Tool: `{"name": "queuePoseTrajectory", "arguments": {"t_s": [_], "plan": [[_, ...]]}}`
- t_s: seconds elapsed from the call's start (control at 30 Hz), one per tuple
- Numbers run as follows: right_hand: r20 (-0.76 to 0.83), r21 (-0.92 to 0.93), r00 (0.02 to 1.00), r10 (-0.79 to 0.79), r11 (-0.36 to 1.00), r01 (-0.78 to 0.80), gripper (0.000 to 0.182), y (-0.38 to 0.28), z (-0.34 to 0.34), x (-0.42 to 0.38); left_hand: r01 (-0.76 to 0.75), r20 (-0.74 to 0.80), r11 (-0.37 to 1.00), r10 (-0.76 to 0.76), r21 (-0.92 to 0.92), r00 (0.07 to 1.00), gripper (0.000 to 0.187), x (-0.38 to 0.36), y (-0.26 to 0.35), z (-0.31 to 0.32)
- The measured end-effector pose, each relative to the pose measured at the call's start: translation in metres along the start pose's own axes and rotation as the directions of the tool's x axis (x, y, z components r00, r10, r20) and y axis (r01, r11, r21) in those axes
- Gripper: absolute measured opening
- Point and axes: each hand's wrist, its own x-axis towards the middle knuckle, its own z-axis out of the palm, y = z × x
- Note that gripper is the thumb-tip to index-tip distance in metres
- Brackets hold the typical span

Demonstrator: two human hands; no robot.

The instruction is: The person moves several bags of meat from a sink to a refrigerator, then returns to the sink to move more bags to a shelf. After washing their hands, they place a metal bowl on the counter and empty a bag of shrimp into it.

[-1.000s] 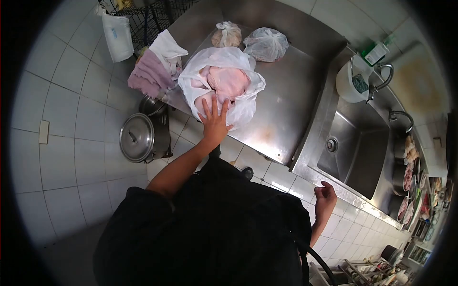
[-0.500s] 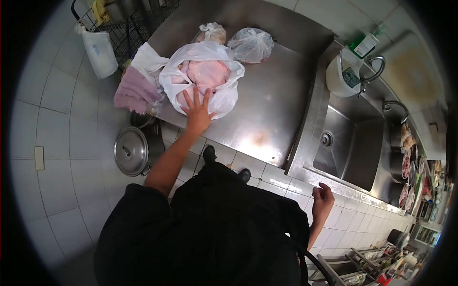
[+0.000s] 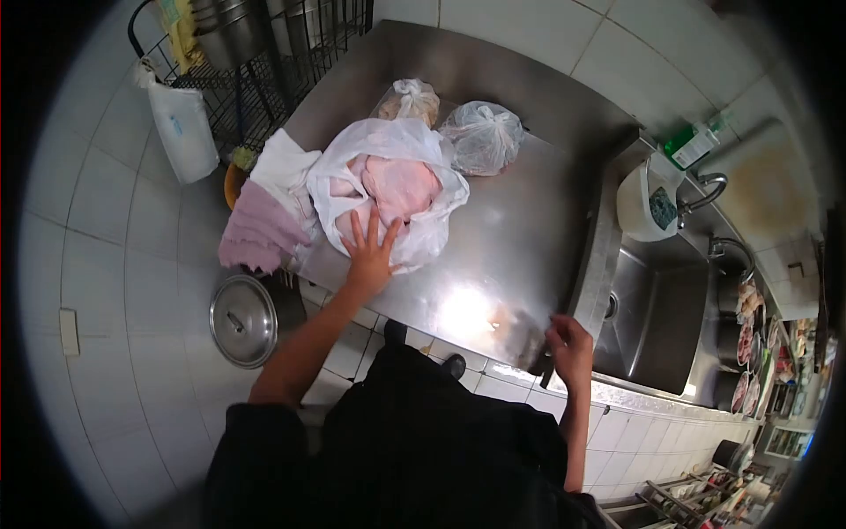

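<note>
My left hand (image 3: 371,263) rests with fingers spread on the near side of a white plastic bag (image 3: 438,238). Raw pale-pink meat (image 3: 401,187), which looks like poultry, shows through the bag's open mouth. Off to the right, my right hand (image 3: 573,348) hovers near the front corner of the steel counter (image 3: 529,256), beside the sink. Its fingers are loosely curled and slightly apart, with nothing visible in them. Behind the white bag sit two knotted clear bags, one with tan contents (image 3: 411,104) and one with darker contents (image 3: 485,141).
A pink cloth (image 3: 264,229) and a white cloth (image 3: 284,172) hang over the counter's left edge. Below stands a lidded pot (image 3: 242,322). To the right are a sink (image 3: 656,317), a white tub (image 3: 636,207), faucets and a green bottle (image 3: 692,145). A wire rack (image 3: 238,101) stands at upper left.
My right hand has risen from over the floor to the counter's front right corner. The left hand stays on the bag. The whole view has tilted, so the counter sits lower in it.
</note>
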Motion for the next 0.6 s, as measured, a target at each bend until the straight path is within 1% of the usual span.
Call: {"name": "queuePoseTrajectory", "arguments": {"t_s": [0.03, 0.07, 0.1, 0.17, 0.2, 0.27, 0.3, 0.33, 0.4, 0.43, 0.47, 0.5, 0.53, 0.57, 0.6], "plan": [[0.037, -0.031, 0.999, -0.027, 0.999, 0.028, 0.022, -0.017, 0.011, 0.019, -0.001, -0.004, 1.000, 0.001, -0.002, 1.000, 0.100, 0.002, 0.000, -0.002], [0.031, -0.006, 0.988, -0.149, 0.989, 0.149, 0.020, -0.026, 0.026, 0.039, 0.008, 0.015, 1.000, -0.007, -0.014, 1.000, 0.099, 0.003, 0.002, -0.009], [0.065, 0.000, 0.980, -0.187, 0.982, 0.187, 0.019, -0.038, 0.039, 0.062, 0.008, 0.026, 1.000, -0.008, -0.012, 1.000, 0.098, 0.002, 0.003, -0.008], [0.088, -0.066, 0.951, -0.296, 0.951, 0.302, 0.018, -0.067, 0.068, 0.113, 0.018, 0.030, 1.000, -0.018, -0.003, 0.999, 0.098, 0.005, 0.003, -0.008], [0.096, -0.087, 0.935, -0.342, 0.933, 0.350, 0.018, -0.079, 0.082, 0.138, 0.017, 0.060, 0.999, -0.015, -0.035, 0.998, 0.091, 0.005, 0.006, -0.018], [0.086, -0.132, 0.926, -0.369, 0.917, 0.377, 0.020, -0.102, 0.110, 0.191, 0.015, 0.064, 0.999, -0.017, 0.041, 0.998, 0.082, 0.011, 0.007, -0.020], [0.051, -0.142, 0.912, -0.407, 0.901, 0.410, 0.021, -0.106, 0.126, 0.217, 0.010, 0.076, 0.997, -0.017, 0.079, 0.997, 0.078, 0.009, 0.007, -0.019], [0.011, -0.155, 0.894, -0.449, 0.882, 0.445, 0.022, -0.111, 0.138, 0.246, -0.009, 0.064, 0.988, -0.001, 0.156, 0.998, 0.071, 0.009, 0.006, -0.015], [0.020, -0.266, 0.911, -0.413, 0.876, 0.403, 0.028, -0.132, 0.156, 0.290, -0.015, 0.124, 0.986, -0.005, 0.163, 0.992, 0.069, 0.007, 0.006, -0.019], [0.033, -0.332, 0.902, -0.430, 0.847, 0.415, 0.032, -0.132, 0.169, 0.314, -0.034, 0.138, 0.985, 0.010, 0.170, 0.990, 0.068, 0.012, 0.004, -0.023], [0.030, -0.408, 0.899, -0.436, 0.816, 0.410, 0.036, -0.127, 0.176, 0.336, -0.039, 0.149, 0.988, 0.017, 0.149, 0.989, 0.073, 0.012, 0.004, -0.026], [0.104, -0.493, 0.933, -0.345, 0.797, 0.349, 0.045, -0.134, 0.177, 0.351, -0.036, 0.175, 0.992, 0.015, 0.120, 0.985, 0.076, 0.014, 0.005, -0.031], [0.175, -0.645, 0.961, -0.215, 0.712, 0.276, 0.050, -0.134, 0.184, 0.375, -0.039, 0.206, 0.995, 0.020, 0.090, 0.978, 0.079, 0.015, 0.007, -0.039], [0.094, -0.721, 0.953, -0.286, 0.640, 0.264, 0.051, -0.124, 0.195, 0.390, -0.036, 0.241, 0.997, 0.020, 0.061, 0.970, 0.082, 0.015, 0.009, -0.046], [0.032, -0.740, 0.958, -0.283, 0.638, 0.213, 0.051, -0.123, 0.197, 0.397, -0.065, 0.248, 0.995, 0.044, 0.077, 0.968, 0.085, 0.020, 0.012, -0.049]]}}
